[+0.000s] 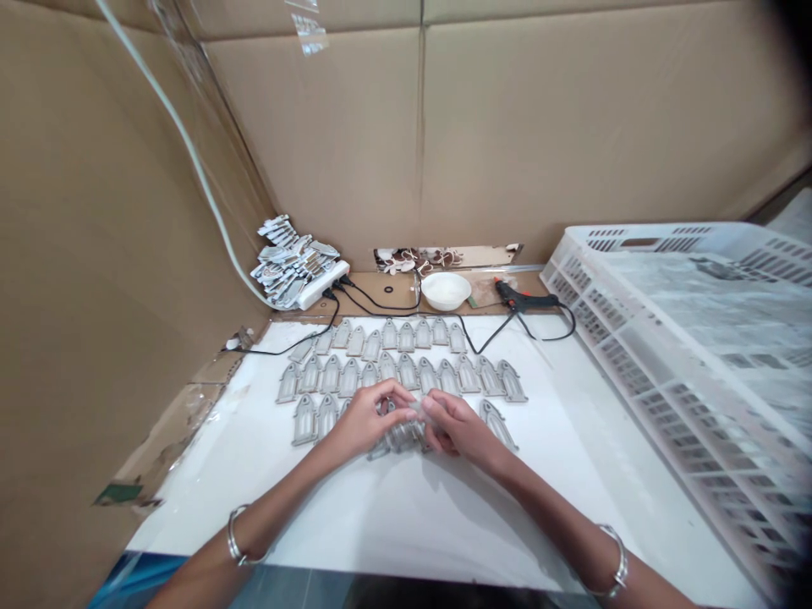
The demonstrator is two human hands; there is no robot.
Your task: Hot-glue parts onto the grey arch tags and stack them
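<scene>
- Head view, middle of the frame: we are seeing two bare hands meeting over a white table [355, 516].
- Left hand [371, 414]: thumb and fingertips are pinching a small pale piece [417, 407], which is sitting just below frame center.
- Right hand [458, 425]: thumb and index finger are gripping the same piece from the right, other fingers curling under.
- The piece is mostly hiding behind fingertips; we aren't making out its shape.
- Just below the hands, a loose cluster [403, 440] is lying overlapped and blurred.
- Grey arched pieces [407, 370] are lying in three rows across the middle; the hands are covering part of the nearest row.
- Left of center, higher up: a pale heap [288, 258] is resting by the cardboard wall [304, 118], right beside a white power strip [322, 285] with black plugs.
- Upper middle: a white bowl [446, 290] is standing near the back; a black glue gun [526, 300] with an orange tip is lying to its right.
- Right side: a white slatted crate [625, 359] is holding pale, blurred contents.
- Silver bangles [236, 534] are circling both forearms.
</scene>
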